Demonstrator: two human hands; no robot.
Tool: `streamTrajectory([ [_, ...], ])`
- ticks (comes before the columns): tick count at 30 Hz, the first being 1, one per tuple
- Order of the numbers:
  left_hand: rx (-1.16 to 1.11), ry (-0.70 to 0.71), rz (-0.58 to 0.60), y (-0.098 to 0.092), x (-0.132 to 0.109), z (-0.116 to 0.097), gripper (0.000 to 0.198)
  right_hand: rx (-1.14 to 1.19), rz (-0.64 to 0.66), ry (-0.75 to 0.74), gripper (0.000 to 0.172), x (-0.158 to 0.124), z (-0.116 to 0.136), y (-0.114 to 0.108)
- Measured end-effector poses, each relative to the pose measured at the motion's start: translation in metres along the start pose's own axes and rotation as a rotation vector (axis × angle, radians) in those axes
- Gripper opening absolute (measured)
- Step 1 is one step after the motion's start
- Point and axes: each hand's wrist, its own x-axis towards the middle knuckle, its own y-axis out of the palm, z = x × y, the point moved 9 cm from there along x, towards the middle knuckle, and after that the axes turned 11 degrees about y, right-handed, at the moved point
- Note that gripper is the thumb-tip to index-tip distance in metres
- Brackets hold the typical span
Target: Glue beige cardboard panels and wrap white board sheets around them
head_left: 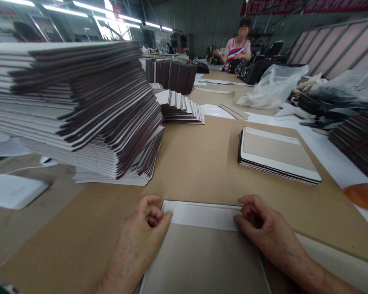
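Note:
A flat folded paper bag point(202, 245), grey-brown with a white top band, lies on the brown table right in front of me. My left hand point(141, 232) rests on its upper left corner, fingers curled and pressed against the edge. At the upper right corner my right hand point(263, 228) is curled the same way, thumb and fingers pinching the white band. A short stack of the same flat bags point(277, 155) sits to the right, beyond my right hand.
A tall leaning pile of dark-edged flat bags point(79, 110) fills the left. Smaller stacks point(180, 107) stand further back. A white box point(14, 190) lies at left, clear plastic bags point(272, 85) and dark bundles point(355, 134) at right. A person in pink point(237, 49) sits at the far end.

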Motion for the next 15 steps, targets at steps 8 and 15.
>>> streamTrajectory([
  [8,0.005,-0.013,0.029,0.0027,0.0010,0.0071,0.049,-0.027,0.005,-0.003,0.023,-0.0001,-0.0015,0.0024],
  [15,0.020,-0.020,0.045,0.0045,0.0023,0.0094,0.055,-0.028,0.002,0.006,0.023,0.0005,-0.0039,0.0026],
])
